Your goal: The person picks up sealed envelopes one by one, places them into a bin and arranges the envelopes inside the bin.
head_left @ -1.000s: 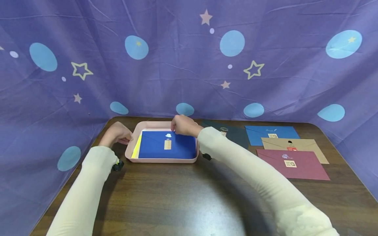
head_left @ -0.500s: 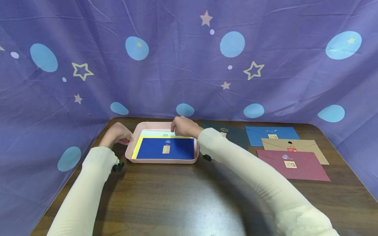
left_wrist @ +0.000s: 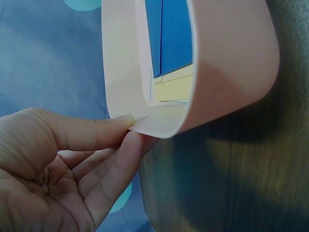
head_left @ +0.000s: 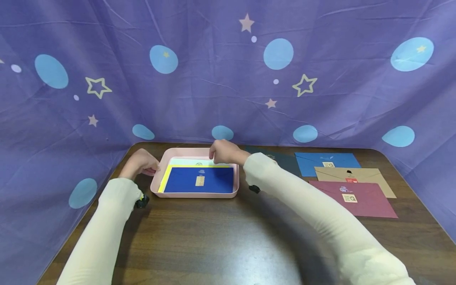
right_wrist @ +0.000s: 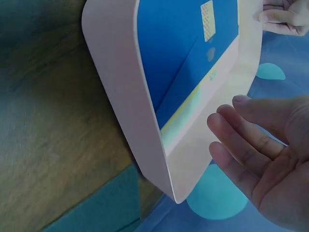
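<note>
A pink tray [head_left: 189, 152] stands at the back left of the table. My left hand [head_left: 140, 162] pinches its left rim between thumb and fingers, as the left wrist view also shows [left_wrist: 77, 159]. Inside, a dark blue envelope [head_left: 217, 181] with a patterned sticker lies on top, toward the front. Yellow [head_left: 164, 183] and pale [head_left: 183, 161] envelopes show from under it at the left and back. My right hand [head_left: 226, 152] hovers by the tray's back right; in the right wrist view its fingers are loosely bent, thumb apart, with nothing between them.
Right of the tray lies a dark green envelope [head_left: 285, 159], partly behind my right sleeve. Farther right are a blue envelope [head_left: 310, 162], a tan envelope [head_left: 375, 178] and a maroon envelope [head_left: 374, 202], partly overlapping. A purple patterned curtain [head_left: 199, 99] hangs behind the table.
The dark blue envelope has come down toward the tray's front, out of my right hand, showing yellow and pale edges behind it. That hand has shifted slightly right. My left hand stays on the rim.
</note>
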`<state>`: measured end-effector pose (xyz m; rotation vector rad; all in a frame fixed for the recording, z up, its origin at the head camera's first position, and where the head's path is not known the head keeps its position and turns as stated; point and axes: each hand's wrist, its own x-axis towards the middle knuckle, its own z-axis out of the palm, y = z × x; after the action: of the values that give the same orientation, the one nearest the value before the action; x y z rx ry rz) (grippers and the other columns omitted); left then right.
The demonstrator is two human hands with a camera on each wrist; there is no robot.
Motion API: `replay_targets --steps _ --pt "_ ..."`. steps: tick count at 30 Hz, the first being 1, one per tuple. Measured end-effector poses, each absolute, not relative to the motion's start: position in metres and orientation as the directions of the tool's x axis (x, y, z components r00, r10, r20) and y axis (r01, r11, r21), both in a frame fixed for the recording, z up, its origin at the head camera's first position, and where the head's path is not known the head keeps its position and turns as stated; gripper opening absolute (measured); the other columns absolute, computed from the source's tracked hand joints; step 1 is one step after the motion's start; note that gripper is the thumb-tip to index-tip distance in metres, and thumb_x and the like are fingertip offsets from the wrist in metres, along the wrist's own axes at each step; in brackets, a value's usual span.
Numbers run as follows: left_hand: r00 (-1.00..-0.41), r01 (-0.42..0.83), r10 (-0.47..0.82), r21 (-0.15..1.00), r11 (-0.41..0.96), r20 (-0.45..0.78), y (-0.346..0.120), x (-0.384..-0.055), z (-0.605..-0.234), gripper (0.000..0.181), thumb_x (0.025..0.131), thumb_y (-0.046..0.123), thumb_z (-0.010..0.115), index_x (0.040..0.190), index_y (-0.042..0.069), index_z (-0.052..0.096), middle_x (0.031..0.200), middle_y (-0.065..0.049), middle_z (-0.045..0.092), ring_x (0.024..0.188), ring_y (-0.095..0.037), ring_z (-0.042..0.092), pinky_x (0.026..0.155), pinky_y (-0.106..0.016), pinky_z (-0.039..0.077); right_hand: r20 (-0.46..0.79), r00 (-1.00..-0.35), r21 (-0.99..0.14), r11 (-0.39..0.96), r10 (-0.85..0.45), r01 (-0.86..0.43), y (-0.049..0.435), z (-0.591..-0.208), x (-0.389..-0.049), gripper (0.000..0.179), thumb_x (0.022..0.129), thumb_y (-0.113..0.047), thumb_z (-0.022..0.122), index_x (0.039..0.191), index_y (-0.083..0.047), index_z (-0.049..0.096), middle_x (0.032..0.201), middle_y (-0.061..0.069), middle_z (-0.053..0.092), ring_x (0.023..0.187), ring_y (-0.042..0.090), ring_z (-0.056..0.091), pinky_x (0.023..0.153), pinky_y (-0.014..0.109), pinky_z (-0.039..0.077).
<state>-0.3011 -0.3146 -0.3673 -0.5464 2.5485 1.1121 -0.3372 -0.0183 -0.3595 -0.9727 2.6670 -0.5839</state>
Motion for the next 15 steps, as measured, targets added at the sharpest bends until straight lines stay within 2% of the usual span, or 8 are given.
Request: replay_targets --steps 6,15 --pt "-0.882 -0.457 -0.23 0.625 0.633 -0.412 -0.314 -0.301 -0.367 0.01 0.076 -0.014 0.069 0.083 -0.009 0.063 0.069 -0.005 0.057 0.055 -0.011 0.062 0.061 -0.028 0.066 -0.099 -0.701 -0.461 0.657 -0.706 -0.597 0.0 -0.347 -0.339 0.02 0.089 -0.002 0.073 0.109 0.0 0.076 0.101 0.011 0.076 0.086 0.02 0.068 0.077 0.031 0.061" --pt "-0.884 -0.451 -0.217 0.632 0.63 -0.415 -0.315 -0.302 -0.368 0.009 0.076 -0.015 0.068 0.082 -0.01 0.064 0.066 -0.004 0.058 0.054 -0.011 0.062 0.06 -0.026 0.065 -0.094 -0.67 -0.494 0.618 -0.737 -0.611 0.042 -0.327 -0.343 0.022 0.089 -0.004 0.074 0.111 0.0 0.075 0.1 0.012 0.077 0.092 0.021 0.072 0.081 0.031 0.063"
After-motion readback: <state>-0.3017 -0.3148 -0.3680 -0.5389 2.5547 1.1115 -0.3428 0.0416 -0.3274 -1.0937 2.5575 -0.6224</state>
